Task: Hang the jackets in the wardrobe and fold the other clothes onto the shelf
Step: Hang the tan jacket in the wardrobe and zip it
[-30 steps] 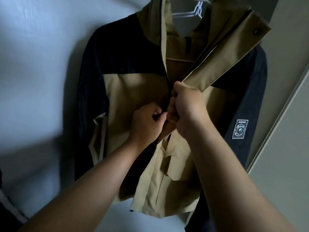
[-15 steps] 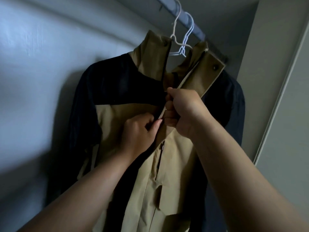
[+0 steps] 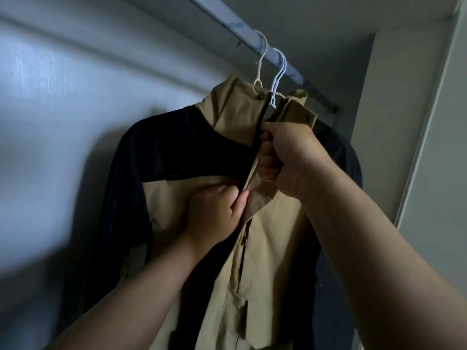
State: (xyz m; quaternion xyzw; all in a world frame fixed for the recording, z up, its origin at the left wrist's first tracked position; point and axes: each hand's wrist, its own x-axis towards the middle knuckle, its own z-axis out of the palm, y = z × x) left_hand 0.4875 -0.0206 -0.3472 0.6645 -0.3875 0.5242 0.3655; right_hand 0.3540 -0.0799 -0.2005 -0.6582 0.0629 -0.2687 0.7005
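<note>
**Right hand climbs toward the collar**

Since the frame half a second earlier, the right hand (image 3: 290, 157) has risen along the front of the jacket (image 3: 273, 248), from chest height to just under the collar. The two collar halves now stand closer together.

The left hand (image 3: 217, 210) reaches in from the lower left with its forearm angled upward. It sits at chest height on the left edge of the front opening, its fingers curled into the tan cloth. The thumb lies along the dark zip line, pinching that edge. Above and to its right, the right hand is closed in a fist round the right front flap, with its knuckles turned toward the zip and the cloth bunched inside the curled fingers.

The jacket hangs inside the wardrobe against the pale wall (image 3: 50, 122). Its shoulders and sleeves are navy, and its chest, front and stand-up collar are tan, with a dark snap on each collar half. It hangs from white hangers (image 3: 278, 74) hooked over the rail (image 3: 227, 24), and a pocket flap shows low on the front.
</note>
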